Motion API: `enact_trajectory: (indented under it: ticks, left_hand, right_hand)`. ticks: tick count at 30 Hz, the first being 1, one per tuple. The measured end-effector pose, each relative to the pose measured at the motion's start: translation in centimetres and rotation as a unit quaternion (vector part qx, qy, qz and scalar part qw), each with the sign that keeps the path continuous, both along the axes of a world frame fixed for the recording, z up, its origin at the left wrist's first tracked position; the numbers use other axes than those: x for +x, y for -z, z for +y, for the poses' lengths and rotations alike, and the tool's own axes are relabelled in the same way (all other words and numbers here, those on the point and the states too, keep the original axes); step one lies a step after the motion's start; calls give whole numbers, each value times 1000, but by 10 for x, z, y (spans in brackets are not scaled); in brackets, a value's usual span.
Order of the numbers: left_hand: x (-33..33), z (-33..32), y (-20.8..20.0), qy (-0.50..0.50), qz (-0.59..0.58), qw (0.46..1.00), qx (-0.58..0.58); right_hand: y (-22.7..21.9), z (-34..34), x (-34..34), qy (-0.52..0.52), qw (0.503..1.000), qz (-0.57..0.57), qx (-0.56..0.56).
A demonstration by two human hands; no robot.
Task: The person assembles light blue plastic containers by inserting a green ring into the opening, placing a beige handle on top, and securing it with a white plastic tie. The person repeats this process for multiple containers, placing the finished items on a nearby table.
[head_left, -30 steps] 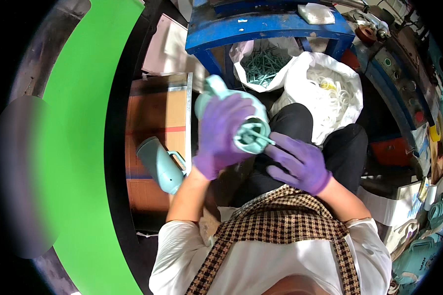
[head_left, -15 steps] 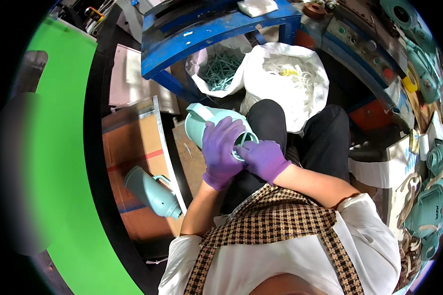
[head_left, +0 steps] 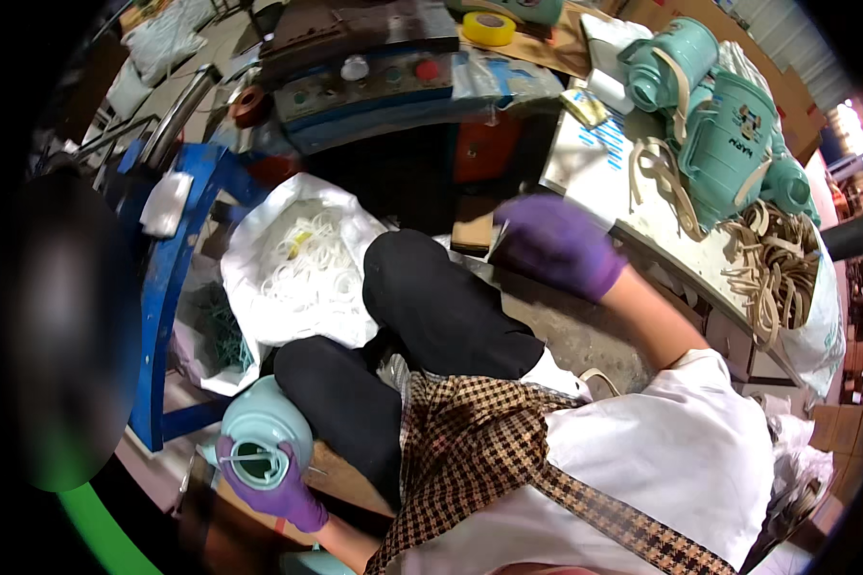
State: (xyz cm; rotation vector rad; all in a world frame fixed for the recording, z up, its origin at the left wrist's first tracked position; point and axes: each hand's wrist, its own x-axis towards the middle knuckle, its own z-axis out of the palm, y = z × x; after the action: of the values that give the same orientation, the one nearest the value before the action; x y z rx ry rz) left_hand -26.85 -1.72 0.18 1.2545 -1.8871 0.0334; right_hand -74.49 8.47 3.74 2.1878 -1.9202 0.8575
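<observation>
At the lower left, beside my knee, a pale teal plastic jug shell (head_left: 270, 410) is tilted with its round open mouth toward me. My gloved left hand (head_left: 280, 500) is closed around its neck, near a thin loop across the mouth. My right hand (head_left: 558, 244), in a purple glove, is raised beyond my other knee, close to the near edge of the white table (head_left: 585, 177). Motion smears its fingers, so I cannot make out their shape or anything in them. Finished-looking teal jugs (head_left: 729, 144) with straps stand on that table.
Coiled beige straps (head_left: 772, 264) lie on the table's right end. A white sack (head_left: 249, 287) of white plastic rings stands ahead of my knees, next to a blue metal bench (head_left: 158, 335). A machine panel with knobs (head_left: 374, 81) and yellow tape (head_left: 487, 29) are farther back.
The view has swung right. My right hand has left the jug shell and moved out toward the table with the straps. My left hand still holds the shell, now with its mouth facing up toward me.
</observation>
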Motion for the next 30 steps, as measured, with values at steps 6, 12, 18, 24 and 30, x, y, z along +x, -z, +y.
enact_trajectory:
  ticks: [6,12,18,24,30]
  left_hand:
    - [6,-7,11,9,-25,999,-31]
    - [-20,-13,-21,23,-90,995,-46]
    - [-4,8,-15,-12,-48,999,-11]
    - [8,11,-18,-7,-37,999,14]
    - [18,16,-9,-71,-32,997,-14]
  right_hand:
    - [12,44,-122,249,964,-91,4]
    - [17,-92,-16,-17,980,-198,-22]
    - [82,-276,133,-241,941,-199,129]
    - [210,-398,167,-65,921,217,318]
    - [220,-392,165,-63,882,320,341]
